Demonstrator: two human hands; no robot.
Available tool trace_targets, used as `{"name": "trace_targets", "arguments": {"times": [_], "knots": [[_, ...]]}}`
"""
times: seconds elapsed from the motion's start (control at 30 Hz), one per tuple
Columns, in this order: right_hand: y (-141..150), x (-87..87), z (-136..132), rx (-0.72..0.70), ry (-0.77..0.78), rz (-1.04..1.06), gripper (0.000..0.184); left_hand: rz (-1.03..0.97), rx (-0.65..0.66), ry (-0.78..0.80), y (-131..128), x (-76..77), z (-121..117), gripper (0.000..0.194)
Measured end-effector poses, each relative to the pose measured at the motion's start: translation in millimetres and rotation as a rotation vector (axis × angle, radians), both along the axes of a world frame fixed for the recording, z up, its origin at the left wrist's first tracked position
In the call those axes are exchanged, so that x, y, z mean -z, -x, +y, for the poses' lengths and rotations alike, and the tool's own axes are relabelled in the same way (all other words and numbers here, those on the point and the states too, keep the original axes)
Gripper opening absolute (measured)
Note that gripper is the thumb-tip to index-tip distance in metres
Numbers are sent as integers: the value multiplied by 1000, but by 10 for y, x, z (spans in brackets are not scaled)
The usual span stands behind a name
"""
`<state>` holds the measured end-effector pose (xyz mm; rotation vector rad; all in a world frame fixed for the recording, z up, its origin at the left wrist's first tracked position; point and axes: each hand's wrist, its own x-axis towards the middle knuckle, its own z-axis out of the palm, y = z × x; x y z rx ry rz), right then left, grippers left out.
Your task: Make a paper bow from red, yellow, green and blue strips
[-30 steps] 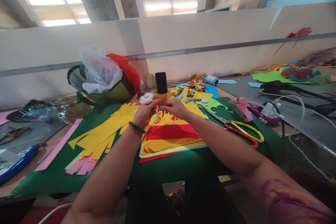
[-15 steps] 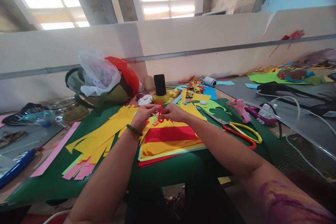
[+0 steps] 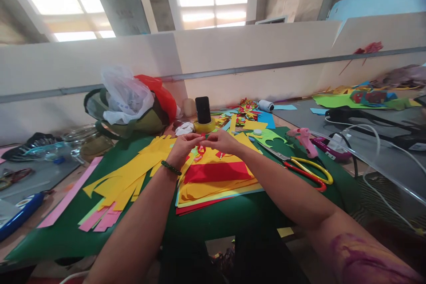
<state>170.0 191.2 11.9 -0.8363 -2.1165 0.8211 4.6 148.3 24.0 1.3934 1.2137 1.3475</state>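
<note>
Between my two hands is a small red paper strip [image 3: 201, 147], partly hidden by the fingers. My left hand [image 3: 185, 147] pinches it from the left, and a dark green beaded bracelet [image 3: 171, 167] circles that wrist. From the right, my right hand [image 3: 222, 143] has its fingers closed at the same strip. Beneath both hands lies a stack of yellow paper [image 3: 213, 188], with a red paper sheet [image 3: 218, 172] on top. Small red and pink paper bits show just under the fingertips.
Scissors [image 3: 308, 171] with red and yellow handles lie right of my right forearm, near a pink glue gun [image 3: 304, 140]. Yellow paper strips [image 3: 133, 171] fan out at left. Behind my hands, a phone [image 3: 203, 110] stands upright on a yellow tape roll [image 3: 204, 126].
My hands have come closer together around the red strip, and less of it stands up above the fingers. The camera view has shifted slightly.
</note>
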Motion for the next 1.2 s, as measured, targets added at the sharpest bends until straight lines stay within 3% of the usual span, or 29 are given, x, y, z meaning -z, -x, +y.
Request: {"name": "trace_targets", "arguments": {"times": [0.1,0.2,0.53,1.07,1.2], "knots": [[2,-26,18,102,-30,180,51,37,44,-17,-15,-9,-16,29],[25,-10,32,79,-13,258,47,50,74,-10,-36,8,-13,31],[10,-25,25,41,-8,282,26,64,96,34,-36,59,15,29],[-17,-33,22,38,-27,258,30,81,127,43,-34,43,-7,33],[-20,-24,39,2,-69,221,23,89,112,6,-55,40,-6,34]]}}
